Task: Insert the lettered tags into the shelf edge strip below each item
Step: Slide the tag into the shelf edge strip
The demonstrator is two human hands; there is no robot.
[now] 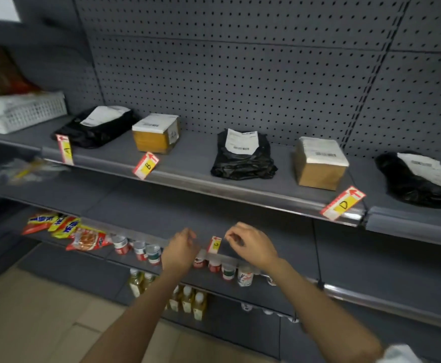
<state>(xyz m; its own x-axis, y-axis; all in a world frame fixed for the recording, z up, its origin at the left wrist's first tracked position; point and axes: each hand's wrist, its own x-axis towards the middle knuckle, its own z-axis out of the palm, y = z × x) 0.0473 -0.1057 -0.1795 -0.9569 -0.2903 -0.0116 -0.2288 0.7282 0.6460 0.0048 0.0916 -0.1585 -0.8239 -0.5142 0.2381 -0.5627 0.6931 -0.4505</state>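
Several parcels lie on the upper shelf: a black bag, a box, a second black bag, a second box and a third black bag. Red-and-yellow tags A, B and D stick out of that shelf's edge strip. Tag C stands at the edge strip of the shelf below. My left hand and my right hand hover on either side of it, fingers loosely curled, holding nothing.
A white plastic basket sits at the upper shelf's left end. Lower down are snack packets, a row of cans and small bottles. Grey pegboard backs the shelves. Tiled floor lies at lower left.
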